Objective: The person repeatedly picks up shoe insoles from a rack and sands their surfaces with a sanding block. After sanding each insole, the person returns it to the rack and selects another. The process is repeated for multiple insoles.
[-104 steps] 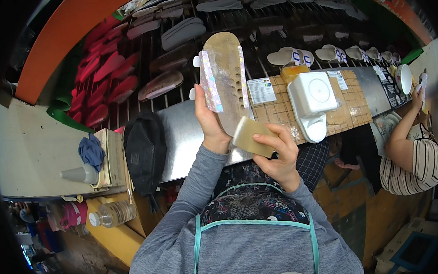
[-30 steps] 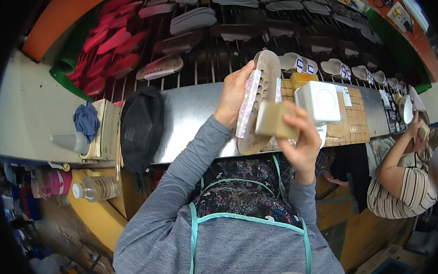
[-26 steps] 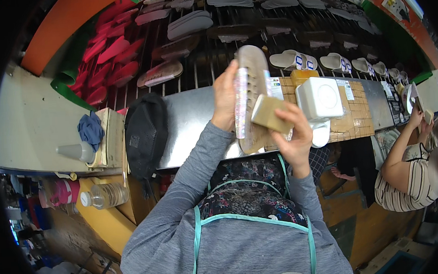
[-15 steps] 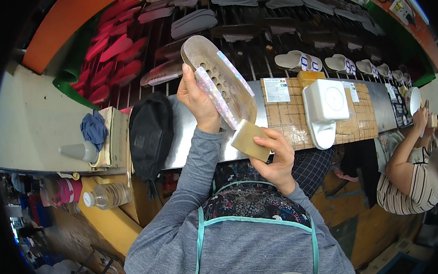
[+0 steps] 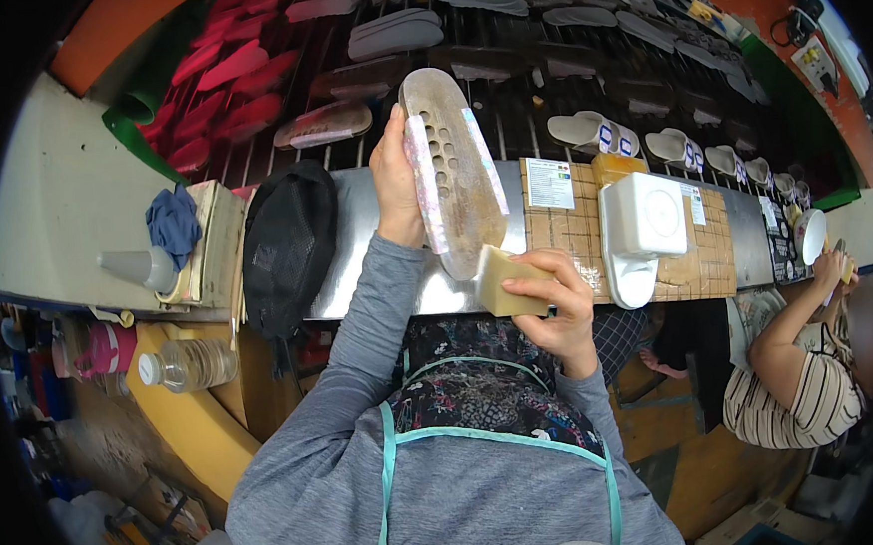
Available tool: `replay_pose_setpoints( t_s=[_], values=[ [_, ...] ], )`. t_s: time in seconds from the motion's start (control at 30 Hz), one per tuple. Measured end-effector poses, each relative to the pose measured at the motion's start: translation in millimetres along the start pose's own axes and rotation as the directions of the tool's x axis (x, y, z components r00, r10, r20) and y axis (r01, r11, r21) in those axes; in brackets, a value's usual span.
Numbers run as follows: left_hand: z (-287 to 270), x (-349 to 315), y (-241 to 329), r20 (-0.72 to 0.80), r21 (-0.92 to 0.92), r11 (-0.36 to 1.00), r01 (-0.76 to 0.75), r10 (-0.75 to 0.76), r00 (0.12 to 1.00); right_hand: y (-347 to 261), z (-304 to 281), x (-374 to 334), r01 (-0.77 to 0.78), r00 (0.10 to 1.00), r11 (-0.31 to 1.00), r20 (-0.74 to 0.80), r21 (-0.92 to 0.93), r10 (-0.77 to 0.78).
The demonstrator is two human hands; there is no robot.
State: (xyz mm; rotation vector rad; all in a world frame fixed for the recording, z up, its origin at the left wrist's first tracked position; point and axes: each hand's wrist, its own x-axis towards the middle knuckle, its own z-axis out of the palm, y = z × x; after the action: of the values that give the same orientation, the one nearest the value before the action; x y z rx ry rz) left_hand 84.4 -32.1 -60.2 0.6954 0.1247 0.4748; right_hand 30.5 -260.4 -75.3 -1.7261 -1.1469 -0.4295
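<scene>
Far L: grey cone [image 5: 139, 269] beside a crumpled blue cloth [image 5: 173, 225], clear bottle [image 5: 192, 365] lower down; red soles [image 5: 234, 73] on the rack behind. Next, black bag [image 5: 294, 256] at L end of metal table [image 5: 360, 242]. L hand [image 5: 397, 180] grips the L edge of a brown sole [image 5: 463, 186] w/ holes & glittery side strips, held up, slightly tilted, over the table btwn both hands. Tan block [image 5: 510, 286] overlaps sole's bottom end in view, can't tell if touching; R hand [image 5: 563, 308] has it pinched, thumb vs fingers. Then white container [image 5: 645, 215] on brown board [image 5: 564, 240]; far R, co-worker in striped top [image 5: 794, 398]
</scene>
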Motion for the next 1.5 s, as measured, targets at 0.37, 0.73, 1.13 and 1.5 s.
replay_pose_setpoints(
  t_s=[0.37,0.73,1.13,1.5],
  values=[
    [16.6,-15.5,-34.9,0.257,0.047,0.952,0.303,-0.305,0.917,-7.6,-15.5,-2.1,-0.060,0.991,0.980,-0.127,-0.189,0.036],
    [21.5,-24.2,-30.7,0.133,-0.085,0.993,0.087,-0.075,0.988,-10.5,9.5,-32.5,-0.145,0.904,0.973,-0.424,-0.182,0.055],
    [17.1,-24.9,-25.0,0.281,-0.128,0.969,0.212,-0.170,0.945,-9.0,9.9,-32.5,-0.249,0.838,0.942,-0.538,-0.224,0.093],
    [8.6,4.0,-22.8,-0.118,-0.077,0.976,-0.202,0.192,0.974,-16.2,36.1,-36.3,-0.035,0.904,0.979,-0.425,-0.201,-0.055]
  ],
)
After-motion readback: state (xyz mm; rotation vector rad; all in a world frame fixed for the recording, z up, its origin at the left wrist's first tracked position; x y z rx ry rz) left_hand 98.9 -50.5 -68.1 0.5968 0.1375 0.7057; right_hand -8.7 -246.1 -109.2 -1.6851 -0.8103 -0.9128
